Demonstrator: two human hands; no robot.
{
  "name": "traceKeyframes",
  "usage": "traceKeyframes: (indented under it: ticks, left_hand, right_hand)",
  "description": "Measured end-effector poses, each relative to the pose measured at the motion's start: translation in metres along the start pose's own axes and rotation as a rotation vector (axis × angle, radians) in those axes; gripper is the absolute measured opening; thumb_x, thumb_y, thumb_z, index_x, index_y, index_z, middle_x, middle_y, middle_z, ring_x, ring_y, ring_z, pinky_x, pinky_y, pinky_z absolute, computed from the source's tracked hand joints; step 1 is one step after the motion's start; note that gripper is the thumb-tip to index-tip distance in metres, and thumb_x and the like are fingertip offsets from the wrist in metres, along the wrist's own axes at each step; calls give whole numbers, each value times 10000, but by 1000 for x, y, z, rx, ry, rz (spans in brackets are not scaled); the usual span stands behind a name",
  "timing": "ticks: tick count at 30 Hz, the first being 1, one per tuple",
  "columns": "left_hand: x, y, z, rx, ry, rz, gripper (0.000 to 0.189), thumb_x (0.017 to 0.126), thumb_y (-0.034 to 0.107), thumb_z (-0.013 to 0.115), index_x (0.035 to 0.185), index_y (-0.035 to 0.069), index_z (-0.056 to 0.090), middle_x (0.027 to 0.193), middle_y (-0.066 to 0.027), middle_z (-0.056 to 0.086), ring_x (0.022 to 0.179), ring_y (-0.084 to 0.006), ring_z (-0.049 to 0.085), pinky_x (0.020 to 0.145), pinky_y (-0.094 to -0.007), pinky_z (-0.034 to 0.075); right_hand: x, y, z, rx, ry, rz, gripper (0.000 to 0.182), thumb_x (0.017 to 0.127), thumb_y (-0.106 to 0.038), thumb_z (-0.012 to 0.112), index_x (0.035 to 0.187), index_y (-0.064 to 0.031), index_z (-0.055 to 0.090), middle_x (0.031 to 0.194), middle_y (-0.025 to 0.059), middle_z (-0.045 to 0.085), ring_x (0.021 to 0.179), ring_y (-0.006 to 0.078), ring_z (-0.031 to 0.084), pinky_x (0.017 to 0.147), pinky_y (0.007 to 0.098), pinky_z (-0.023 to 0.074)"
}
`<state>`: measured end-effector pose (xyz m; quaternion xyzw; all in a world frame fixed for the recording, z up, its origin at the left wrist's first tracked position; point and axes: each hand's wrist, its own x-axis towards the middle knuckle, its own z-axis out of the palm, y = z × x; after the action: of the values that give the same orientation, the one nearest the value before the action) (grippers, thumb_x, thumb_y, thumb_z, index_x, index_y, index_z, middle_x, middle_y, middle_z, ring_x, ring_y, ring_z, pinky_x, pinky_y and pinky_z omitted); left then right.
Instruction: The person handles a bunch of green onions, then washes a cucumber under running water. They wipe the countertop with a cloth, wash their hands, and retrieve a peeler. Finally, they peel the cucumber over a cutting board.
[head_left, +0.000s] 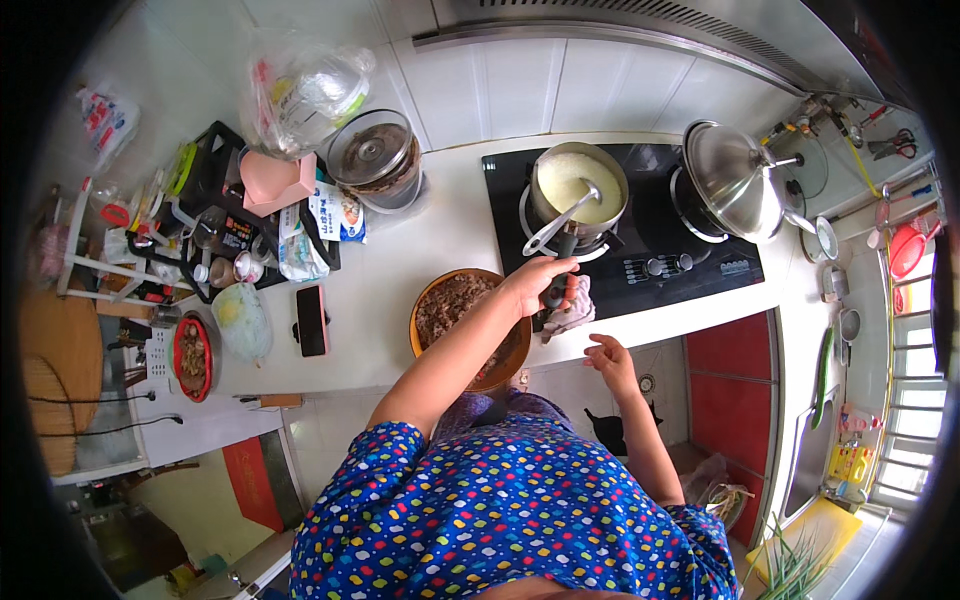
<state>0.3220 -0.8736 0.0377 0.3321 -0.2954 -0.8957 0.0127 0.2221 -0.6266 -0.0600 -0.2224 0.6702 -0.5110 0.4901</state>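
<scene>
My left hand (541, 287) is closed around the black handle (561, 274) of a metal saucepan (579, 184) on the left burner. The pan holds a pale, creamy liquid, and a metal ladle (559, 223) rests in it, leaning over the rim towards me. My right hand (612, 363) is raised beyond the counter's front edge with its fingers apart, holding nothing. An orange bowl (421, 300) of dark minced food stands on the counter, partly beneath my left forearm. A crumpled cloth (573, 313) lies beside my left hand.
A large lidded steel pot (731, 180) sits on the right burner. Left on the counter are a phone (310, 321), a clear lidded container (375, 161), a red-rimmed bowl (193, 357) and a crowded rack. A long green vegetable (823, 375) lies near the sink (802, 454).
</scene>
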Motion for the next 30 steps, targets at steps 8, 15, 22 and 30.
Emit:
traceKeyframes:
  ticks: [8, 15, 22, 30]
  left_hand:
    - [1, 7, 5, 287, 172, 81, 199, 950, 277, 613, 859, 126, 521, 620, 47, 487, 472, -82, 459, 421, -255, 378]
    - [-37, 35, -33, 409, 99, 70, 213, 942, 242, 622, 850, 130, 466, 624, 47, 469, 447, -52, 429, 407, -233, 346]
    - [-108, 62, -82, 451, 41, 93, 212, 961, 221, 581, 834, 105, 457, 619, 33, 453, 444, -63, 424, 412, -244, 352]
    - [-178, 70, -153, 555, 123, 70, 226, 939, 222, 613, 834, 101, 454, 620, 29, 451, 447, -64, 427, 399, -244, 339]
  right_hand:
    - [-24, 19, 58, -11, -197, 42, 289, 936, -30, 559, 1219, 27, 557, 941, 100, 649, 841, 156, 644, 759, 274, 541]
    - [-40, 11, 83, -56, -120, 71, 285, 953, -44, 546, 1229, 29, 553, 971, 106, 650, 868, 169, 645, 794, 281, 528]
    - [-42, 7, 102, -30, -16, 17, 329, 967, -144, 560, 1261, 3, 546, 944, 82, 647, 808, 159, 661, 739, 280, 531]
    - [-49, -23, 160, 209, -41, 300, 608, 989, -360, 530, 1461, -134, 219, 1022, 95, 661, 742, 214, 713, 592, 272, 549]
